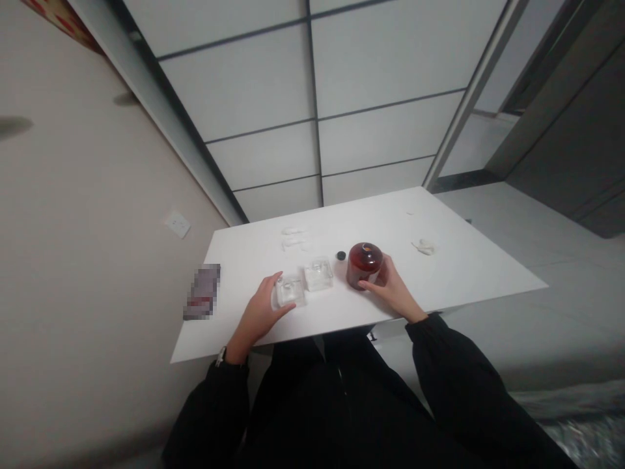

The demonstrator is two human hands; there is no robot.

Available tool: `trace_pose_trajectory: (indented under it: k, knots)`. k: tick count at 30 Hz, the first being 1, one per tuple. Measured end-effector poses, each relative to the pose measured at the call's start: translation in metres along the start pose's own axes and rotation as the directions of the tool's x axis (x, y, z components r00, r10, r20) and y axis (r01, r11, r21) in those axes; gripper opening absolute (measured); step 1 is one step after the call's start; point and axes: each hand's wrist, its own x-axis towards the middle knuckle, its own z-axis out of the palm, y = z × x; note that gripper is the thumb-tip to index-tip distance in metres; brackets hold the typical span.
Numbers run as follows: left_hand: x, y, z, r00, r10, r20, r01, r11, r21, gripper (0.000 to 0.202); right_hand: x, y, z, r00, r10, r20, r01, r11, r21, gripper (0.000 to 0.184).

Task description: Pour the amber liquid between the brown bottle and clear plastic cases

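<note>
On the worktop [371, 218], left hand [260, 311] fingers clasp a clear glass bottle [291, 293], right hand [391, 288] fingers a red-brown bottle [364, 266], whose seemingly uncapped neck could spill if tipped.

ok quick count: two hands, one left hand [261, 309] and one right hand [389, 280]. clear square containers [319, 277] [291, 292], two of those. reddish-brown bottle [364, 264], just one. black cap [341, 255], also one. one crumpled white scrap [424, 247], one wristband [221, 355], one wall outlet [178, 224], one bench [469, 273]. see-through pieces [293, 243], at least two, too faint for an exact number tbh.
</note>
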Motion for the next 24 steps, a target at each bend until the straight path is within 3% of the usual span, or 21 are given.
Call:
trace_pose_trajectory:
  k: [5, 9, 18, 24]
  knots:
    - [0.016, 0.000, 0.002, 1.000, 0.009, -0.002, -0.009, 1.000, -0.021, 0.078, -0.001, 0.005, -0.002, 0.999, 0.019, 0.033, -0.016, 0.996, -0.089, 0.077]
    - [0.025, 0.000, 0.004, 1.000, 0.022, 0.007, -0.021, 0.999, -0.040, 0.078, 0.000, 0.003, 0.000, 0.999, -0.044, 0.015, 0.045, 0.989, -0.139, 0.073]
    - [0.040, 0.007, 0.012, 0.990, 0.133, -0.036, -0.137, 0.981, -0.137, 0.086, 0.008, 0.003, 0.025, 1.000, -0.020, 0.024, 0.024, 0.982, -0.187, 0.069]
    - [0.047, 0.004, 0.012, 0.995, 0.098, -0.036, -0.104, 0.974, -0.203, 0.090, 0.014, 0.003, 0.036, 0.999, -0.018, 0.030, 0.023, 0.980, -0.197, 0.067]
